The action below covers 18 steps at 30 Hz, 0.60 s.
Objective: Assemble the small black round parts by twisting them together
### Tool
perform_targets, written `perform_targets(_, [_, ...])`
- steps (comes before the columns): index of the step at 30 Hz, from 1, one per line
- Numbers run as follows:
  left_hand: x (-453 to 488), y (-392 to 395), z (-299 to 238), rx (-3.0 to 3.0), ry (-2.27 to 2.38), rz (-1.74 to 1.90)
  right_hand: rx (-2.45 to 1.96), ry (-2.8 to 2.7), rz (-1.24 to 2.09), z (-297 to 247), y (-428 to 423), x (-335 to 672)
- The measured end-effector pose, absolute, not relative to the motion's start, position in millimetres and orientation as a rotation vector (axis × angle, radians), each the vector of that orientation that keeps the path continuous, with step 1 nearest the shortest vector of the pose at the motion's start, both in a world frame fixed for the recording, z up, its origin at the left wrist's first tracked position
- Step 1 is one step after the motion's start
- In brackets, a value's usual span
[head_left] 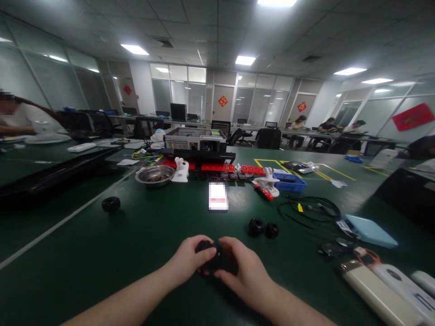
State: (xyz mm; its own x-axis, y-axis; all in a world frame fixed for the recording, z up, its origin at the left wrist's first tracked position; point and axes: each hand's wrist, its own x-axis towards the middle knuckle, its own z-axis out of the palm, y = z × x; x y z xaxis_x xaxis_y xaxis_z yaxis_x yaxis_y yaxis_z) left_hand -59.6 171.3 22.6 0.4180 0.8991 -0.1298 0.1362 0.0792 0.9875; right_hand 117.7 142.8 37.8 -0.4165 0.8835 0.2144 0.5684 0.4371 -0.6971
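Observation:
A small black wheel (216, 256), shaped like a chunky tyre, is held low over the green table in front of me. My left hand (190, 259) is closed around its left side, with the thumb across the front. At its right edge, my right hand (242, 267) curves in, thumb below and fingers above, gripping that side; the fingers' far side is hidden. Two more black wheels, a larger one (256, 227) and a smaller one (272, 229), lie to the right beyond my right hand. Another black wheel (111, 204) rests farther left.
Ahead are a blurred white card (218, 196), a metal bowl (155, 175), a red-handled screwdriver (263, 191), a blue tray (290, 183) and an opened metal case (195, 139). Black cable (309, 210), a light-blue box (370, 231) and a cream power bank (380, 294) occupy the right.

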Motion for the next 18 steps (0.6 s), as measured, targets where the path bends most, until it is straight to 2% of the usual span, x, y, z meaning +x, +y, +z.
perform_targets(4, [-59.5,164.8,31.7,1.527,1.058,0.835,-1.214,-1.980,0.906,31.4,148.6,119.3])
perform_targets(11, [-56.3,153.9,47.0,1.671,1.164,0.833,-1.186,-2.035,0.941,29.3,156.6,120.5])
perform_targets(18, [-62.2,164.5,31.6,1.594,1.030,0.882,-1.245,-1.990,0.925,31.7,152.9,117.1])
